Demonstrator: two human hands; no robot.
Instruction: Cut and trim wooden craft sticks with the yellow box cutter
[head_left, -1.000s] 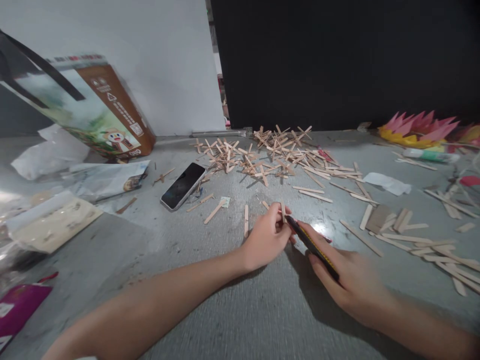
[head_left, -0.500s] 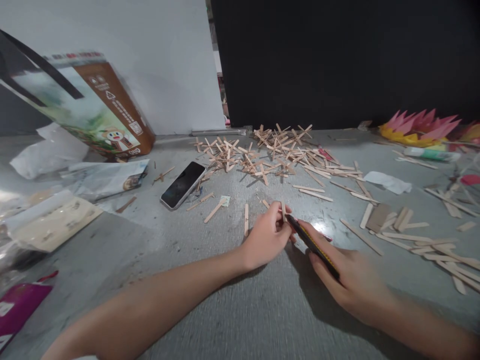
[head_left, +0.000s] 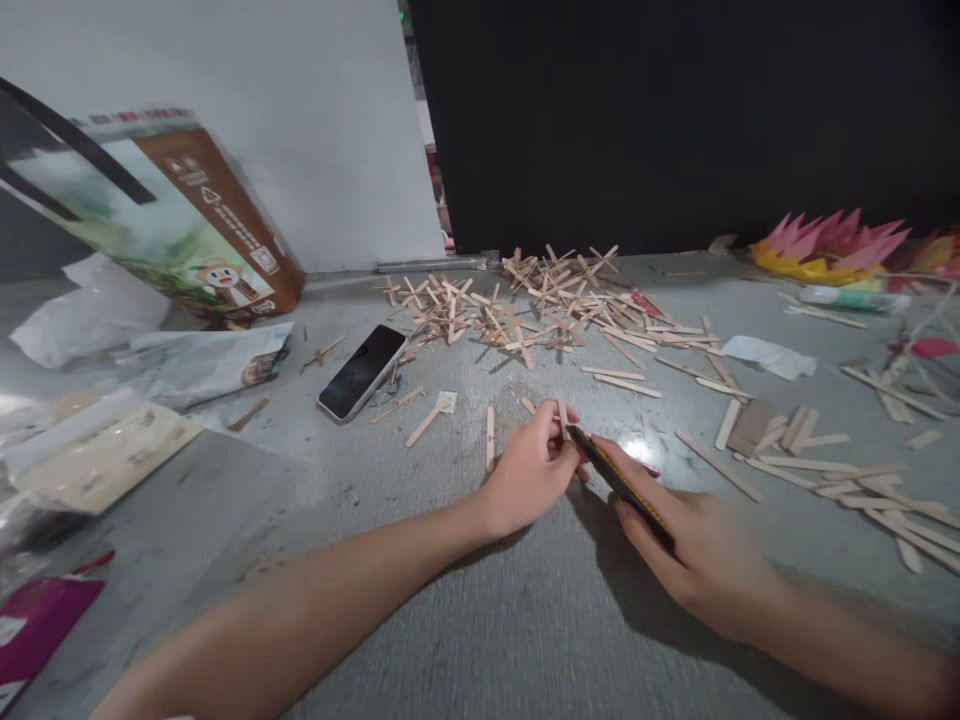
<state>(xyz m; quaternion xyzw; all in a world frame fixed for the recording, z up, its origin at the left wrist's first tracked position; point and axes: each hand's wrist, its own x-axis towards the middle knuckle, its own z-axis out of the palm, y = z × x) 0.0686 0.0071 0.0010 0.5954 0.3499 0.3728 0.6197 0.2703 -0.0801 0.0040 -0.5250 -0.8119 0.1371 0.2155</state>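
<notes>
My left hand (head_left: 527,468) pinches a short wooden craft stick (head_left: 563,418) upright between thumb and fingers, a little above the table. In my right hand (head_left: 694,550) is a slim black utility knife with a yellow stripe (head_left: 626,485), its tip pointing up and left. That tip meets the stick just over my left thumb; the blade itself is too small to make out. Beside my left hand a single craft stick (head_left: 490,438) lies flat, and another stick (head_left: 424,426) rests near a small pale square of paper.
Behind the hands spreads a heap of craft sticks (head_left: 517,310), many joined in crosses. More loose sticks (head_left: 862,480) lie at right. A phone (head_left: 364,373), a plastic packet (head_left: 105,455) and a printed bag (head_left: 202,220) are at left. A pink-yellow paper crown (head_left: 829,250) stands far right.
The view has shifted slightly, moving everything a little to the left. Both hands keep the same hold, with the knife tip still against the stick.
</notes>
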